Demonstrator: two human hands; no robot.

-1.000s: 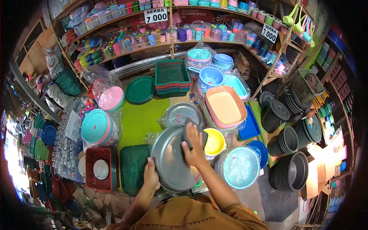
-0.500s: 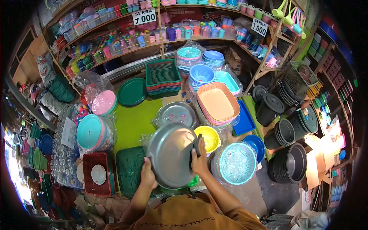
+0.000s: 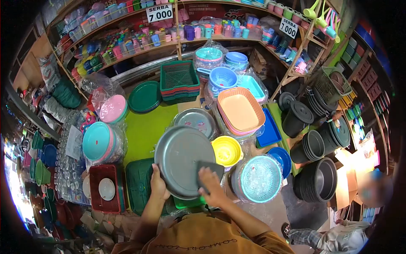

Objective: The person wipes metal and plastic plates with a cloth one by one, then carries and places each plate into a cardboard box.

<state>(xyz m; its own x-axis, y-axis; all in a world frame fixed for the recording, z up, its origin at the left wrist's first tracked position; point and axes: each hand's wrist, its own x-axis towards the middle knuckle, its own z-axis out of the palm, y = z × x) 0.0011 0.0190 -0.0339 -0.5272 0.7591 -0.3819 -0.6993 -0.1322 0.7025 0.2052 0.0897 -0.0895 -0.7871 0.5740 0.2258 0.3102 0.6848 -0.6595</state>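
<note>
The left hand (image 3: 160, 185) grips the rim of a gray basin (image 3: 182, 158), tilted up before the person, while the right hand (image 3: 212, 189) clasps a dark cloth (image 3: 210, 172) against its lower right side. Just beyond the basin lies a plastic-wrapped metal basin (image 3: 196, 121); right of it, a yellow basin (image 3: 226, 151). Farther right stands a light-blue basket (image 3: 261, 179).

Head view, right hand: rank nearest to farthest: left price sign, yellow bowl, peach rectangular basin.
From the right hand:
1. Yellow bowl, just ahead and slightly right.
2. Peach rectangular basin, beyond the bowl, slightly right.
3. Left price sign, up on the back shelves.
</note>
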